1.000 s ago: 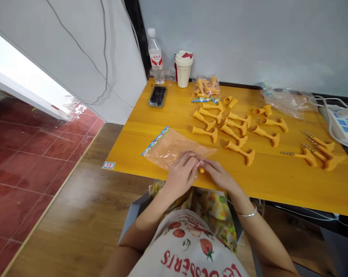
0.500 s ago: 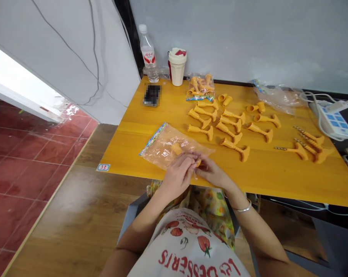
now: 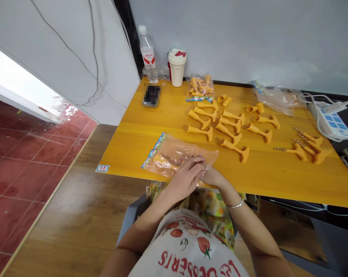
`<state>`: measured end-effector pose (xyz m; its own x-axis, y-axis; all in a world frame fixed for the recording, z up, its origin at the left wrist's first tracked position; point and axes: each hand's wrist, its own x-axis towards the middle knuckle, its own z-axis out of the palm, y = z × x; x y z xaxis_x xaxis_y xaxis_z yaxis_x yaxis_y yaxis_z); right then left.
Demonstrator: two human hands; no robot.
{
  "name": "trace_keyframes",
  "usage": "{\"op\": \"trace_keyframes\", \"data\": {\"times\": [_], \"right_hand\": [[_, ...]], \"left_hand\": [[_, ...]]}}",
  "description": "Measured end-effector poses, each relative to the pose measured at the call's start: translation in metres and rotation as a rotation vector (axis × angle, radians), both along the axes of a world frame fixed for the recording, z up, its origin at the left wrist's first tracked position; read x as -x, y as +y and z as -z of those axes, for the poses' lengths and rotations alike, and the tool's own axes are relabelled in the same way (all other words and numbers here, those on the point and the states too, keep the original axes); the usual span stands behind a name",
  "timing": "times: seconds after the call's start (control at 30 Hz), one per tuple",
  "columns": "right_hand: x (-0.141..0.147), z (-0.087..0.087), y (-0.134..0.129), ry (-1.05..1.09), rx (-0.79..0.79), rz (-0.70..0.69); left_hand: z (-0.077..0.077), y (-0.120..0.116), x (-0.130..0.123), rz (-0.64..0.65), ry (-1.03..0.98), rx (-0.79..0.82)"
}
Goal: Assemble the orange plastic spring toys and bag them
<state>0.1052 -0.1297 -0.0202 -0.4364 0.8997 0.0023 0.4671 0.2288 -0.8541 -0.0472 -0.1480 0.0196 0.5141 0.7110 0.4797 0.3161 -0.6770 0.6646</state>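
At the table's front edge lies a clear plastic bag (image 3: 178,148) with a colourful strip at its left end. A yellow handled piece (image 3: 164,162) shows inside the bag, near the strip. My left hand (image 3: 187,175) rests over the bag's right part, its fingers bent and pressed together. Right beside it, my right hand (image 3: 212,176) meets the left one, its fingers largely hidden behind the left hand. What is between the hands cannot be made out. Several yellow T-shaped pieces (image 3: 234,149) lie behind the hands.
A filled bag (image 3: 200,87), a white cup (image 3: 177,68), a bottle (image 3: 149,55) and a phone (image 3: 152,95) stand or lie at the back. Corkscrew-like pieces (image 3: 312,144), an open bag (image 3: 277,99) and a power strip (image 3: 335,122) are on the right.
The yellow piece in the bag now shows further left and lower, nearer the strip. The bag has shifted slightly down. My right hand has moved left, further behind my left hand.
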Motion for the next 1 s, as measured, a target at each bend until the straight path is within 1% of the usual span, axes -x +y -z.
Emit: {"op": "trace_keyframes", "data": {"times": [0.07,0.13,0.17,0.2,0.23,0.3,0.37,0.43,0.53,0.6,0.7,0.8,0.83,0.9,0.97,1.0], "right_hand": [[-0.011,-0.011,0.002,0.104,0.036,-0.033],[-0.029,-0.024,0.005,0.148,0.104,-0.012],[-0.040,-0.031,0.006,0.116,0.127,0.027],[-0.051,-0.037,0.009,0.042,0.125,0.085],[-0.061,-0.043,0.012,-0.057,0.093,0.150],[-0.075,-0.049,0.023,-0.270,-0.057,0.299],[-0.077,-0.050,0.039,-0.455,-0.233,0.423],[-0.069,-0.045,0.058,-0.605,-0.332,0.471],[-0.049,-0.034,0.082,-0.773,-0.350,0.412],[-0.040,-0.029,0.089,-0.827,-0.356,0.381],[-0.039,-0.029,0.081,-0.834,-0.400,0.409],[-0.048,-0.037,0.055,-0.766,-0.484,0.484],[-0.053,-0.040,0.045,-0.734,-0.514,0.525],[-0.062,-0.045,0.024,-0.674,-0.568,0.605],[-0.071,-0.046,0.007,-0.626,-0.617,0.642],[-0.075,-0.046,-0.001,-0.608,-0.631,0.642]], "left_hand": [[0.001,0.001,0.005,-0.023,0.005,-0.014],[0.002,0.003,0.014,-0.075,0.073,-0.044],[0.002,0.004,0.021,-0.112,0.129,-0.063],[0.004,0.006,0.028,-0.151,0.192,-0.081],[0.006,0.007,0.036,-0.187,0.259,-0.098],[0.011,0.009,0.050,-0.246,0.386,-0.124],[0.017,0.010,0.060,-0.291,0.486,-0.145],[0.025,0.012,0.065,-0.333,0.551,-0.157],[0.035,0.016,0.068,-0.371,0.584,-0.168],[0.040,0.021,0.072,-0.382,0.585,-0.169],[0.040,0.025,0.079,-0.412,0.575,-0.142],[0.028,0.023,0.074,-0.464,0.482,-0.127],[0.023,0.022,0.068,-0.460,0.429,-0.128],[0.013,0.018,0.047,-0.399,0.325,-0.128],[0.010,0.016,0.020,-0.301,0.298,-0.103],[0.012,0.016,0.006,-0.285,0.320,-0.086]]}}
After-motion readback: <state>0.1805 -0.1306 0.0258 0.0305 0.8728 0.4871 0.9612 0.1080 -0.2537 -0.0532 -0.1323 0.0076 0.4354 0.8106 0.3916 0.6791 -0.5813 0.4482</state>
